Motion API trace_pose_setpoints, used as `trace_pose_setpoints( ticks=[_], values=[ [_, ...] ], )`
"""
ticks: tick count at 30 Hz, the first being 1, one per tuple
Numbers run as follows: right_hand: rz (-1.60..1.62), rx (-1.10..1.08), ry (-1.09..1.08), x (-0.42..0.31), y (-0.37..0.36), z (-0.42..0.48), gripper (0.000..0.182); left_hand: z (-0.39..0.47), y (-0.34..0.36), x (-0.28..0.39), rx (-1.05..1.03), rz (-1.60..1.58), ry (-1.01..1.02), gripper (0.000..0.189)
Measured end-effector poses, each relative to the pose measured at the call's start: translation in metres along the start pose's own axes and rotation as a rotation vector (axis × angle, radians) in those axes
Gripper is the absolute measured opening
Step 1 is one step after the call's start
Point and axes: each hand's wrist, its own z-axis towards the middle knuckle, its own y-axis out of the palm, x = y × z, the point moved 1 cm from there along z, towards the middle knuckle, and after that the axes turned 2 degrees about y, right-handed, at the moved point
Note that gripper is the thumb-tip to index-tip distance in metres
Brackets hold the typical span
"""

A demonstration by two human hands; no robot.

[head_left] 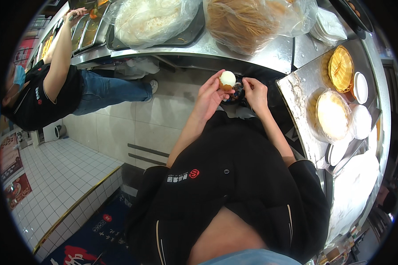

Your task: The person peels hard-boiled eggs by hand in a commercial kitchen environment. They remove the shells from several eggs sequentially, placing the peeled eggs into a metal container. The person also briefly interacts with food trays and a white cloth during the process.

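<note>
A partly peeled boiled egg rests in the fingers of my left hand. Its upper part is bare white, while brown shell still wraps the lower part. To the right of the egg, and apart from it, is my right hand. Its thumb and forefinger are pinched together; whether a bit of shell is between them is too small to tell. Below and between both hands, a dark bin with mixed scraps is partly hidden.
A steel counter curves ahead, bearing bagged noodles and a bag of pale food on a dark tray. Wicker baskets and white lids lie on the right counter. At left, another person reaches over food pans.
</note>
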Motion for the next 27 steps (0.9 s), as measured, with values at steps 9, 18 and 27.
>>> trace_pose_setpoints(
  ticks=[9,18,27],
  values=[
    [0.722,-0.117,0.116,-0.059,0.002,-0.017,0.015,-0.003,0.013,-0.004,0.003,0.224,0.084,0.041],
    [0.557,0.029,-0.22,-0.074,0.004,-0.023,0.015,-0.007,0.025,0.007,0.077,0.35,0.121,0.044],
    [0.213,0.209,-0.472,-0.077,0.001,-0.017,0.005,-0.01,0.026,0.009,0.077,0.388,0.088,0.04]
  ],
)
